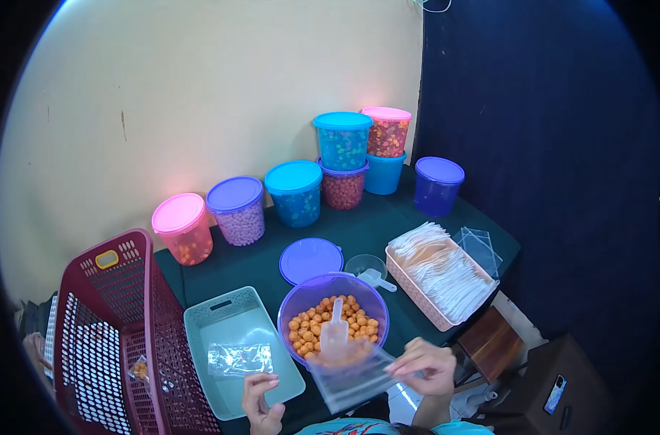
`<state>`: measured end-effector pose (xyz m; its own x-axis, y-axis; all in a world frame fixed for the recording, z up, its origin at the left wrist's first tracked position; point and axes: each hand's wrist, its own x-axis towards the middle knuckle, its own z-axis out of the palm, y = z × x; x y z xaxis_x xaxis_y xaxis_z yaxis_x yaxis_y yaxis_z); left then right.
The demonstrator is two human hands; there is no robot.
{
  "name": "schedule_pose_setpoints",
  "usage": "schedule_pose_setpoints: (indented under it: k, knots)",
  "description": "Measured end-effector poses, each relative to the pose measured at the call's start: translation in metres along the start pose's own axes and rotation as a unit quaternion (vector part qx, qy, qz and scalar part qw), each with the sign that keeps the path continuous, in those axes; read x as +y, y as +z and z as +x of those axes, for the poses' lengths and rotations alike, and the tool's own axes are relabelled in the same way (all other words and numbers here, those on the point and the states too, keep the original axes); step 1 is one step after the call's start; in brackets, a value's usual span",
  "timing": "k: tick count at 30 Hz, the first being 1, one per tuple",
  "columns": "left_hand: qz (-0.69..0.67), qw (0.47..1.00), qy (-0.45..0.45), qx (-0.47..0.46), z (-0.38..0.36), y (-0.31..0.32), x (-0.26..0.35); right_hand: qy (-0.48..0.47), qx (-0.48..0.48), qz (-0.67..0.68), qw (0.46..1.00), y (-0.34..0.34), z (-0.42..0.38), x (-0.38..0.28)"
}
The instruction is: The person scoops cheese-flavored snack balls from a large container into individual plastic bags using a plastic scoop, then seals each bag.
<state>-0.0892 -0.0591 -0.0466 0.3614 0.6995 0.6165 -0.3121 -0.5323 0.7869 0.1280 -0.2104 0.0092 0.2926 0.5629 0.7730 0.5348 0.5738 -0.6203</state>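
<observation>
My right hand (425,367) pinches one edge of a clear plastic bag (352,384), which is slightly blurred and overlaps the near rim of a purple tub (286,335). Orange round snack balls (305,321) fill part of that tub. A clear scoop (335,330) stands among the balls, handle up. Over the near edge of a pale green tray (199,341), my left hand (262,406) is open, thumb and fingers apart, holding nothing. A flat clear packet (239,359) lies in the tray, just beyond my left fingers.
A maroon laundry basket (143,290) stands left, with a small bag of orange balls (139,370) inside. A pink basket (446,325) of stacked bags is right. Behind lie a purple lid (311,262) and another scoop (377,280). Several lidded tubs (294,194) line the back.
</observation>
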Motion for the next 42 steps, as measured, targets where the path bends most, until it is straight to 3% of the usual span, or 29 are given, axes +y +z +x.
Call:
schedule_pose_setpoints:
  k: [2, 3, 5, 6, 13, 15, 16, 18, 22, 25, 29, 32, 34, 42]
  knots:
    - [0.019, 0.995, 0.082, -0.048, 0.011, -0.004, 0.022, 0.009, -0.049, 0.072, 0.996, 0.017, 0.005, 0.000]
    - [0.018, 0.995, 0.082, -0.052, 0.010, -0.008, 0.026, 0.016, -0.080, 0.094, 0.992, 0.025, 0.003, 0.003]
    - [-0.027, 0.980, -0.001, -0.197, 0.008, -0.013, 0.031, 0.047, -0.125, 0.087, 0.987, 0.039, 0.002, 0.008]
    - [-0.027, 0.973, 0.004, -0.229, 0.013, -0.010, 0.038, 0.040, -0.127, 0.097, 0.986, 0.045, 0.003, 0.009]
    - [-0.017, 0.985, -0.048, -0.167, 0.007, -0.010, 0.037, 0.104, -0.127, 0.079, 0.983, 0.055, 0.007, 0.022]
    - [-0.129, 0.963, -0.120, -0.202, 0.000, -0.015, 0.019, 0.134, -0.135, 0.099, 0.977, 0.066, 0.004, 0.025]
    - [-0.121, 0.947, -0.176, -0.238, -0.005, -0.020, 0.014, 0.175, -0.125, 0.116, 0.970, 0.074, 0.002, 0.026]
    - [-0.087, 0.944, -0.152, -0.281, 0.001, -0.015, 0.010, 0.225, -0.126, 0.163, 0.952, 0.092, -0.002, 0.031]
    - [-0.079, 0.949, -0.142, -0.270, 0.004, -0.007, 0.019, 0.253, -0.125, 0.188, 0.941, 0.124, -0.012, 0.042]
    - [-0.166, 0.947, -0.209, -0.178, -0.003, 0.007, 0.011, 0.212, -0.154, 0.095, 0.960, 0.133, -0.004, 0.040]
    - [-0.248, 0.925, -0.262, -0.116, -0.010, 0.000, -0.004, 0.098, -0.172, -0.176, 0.964, 0.144, 0.001, 0.038]
    - [-0.279, 0.910, -0.278, -0.128, -0.014, -0.005, -0.005, 0.071, -0.171, -0.171, 0.968, 0.147, 0.002, 0.037]
    - [-0.266, 0.910, -0.285, -0.141, -0.012, -0.008, -0.002, 0.016, -0.229, -0.141, 0.963, 0.148, 0.000, 0.039]
    - [-0.274, 0.904, -0.308, -0.108, -0.016, -0.011, -0.003, -0.037, -0.186, -0.180, 0.965, 0.154, -0.003, 0.043]
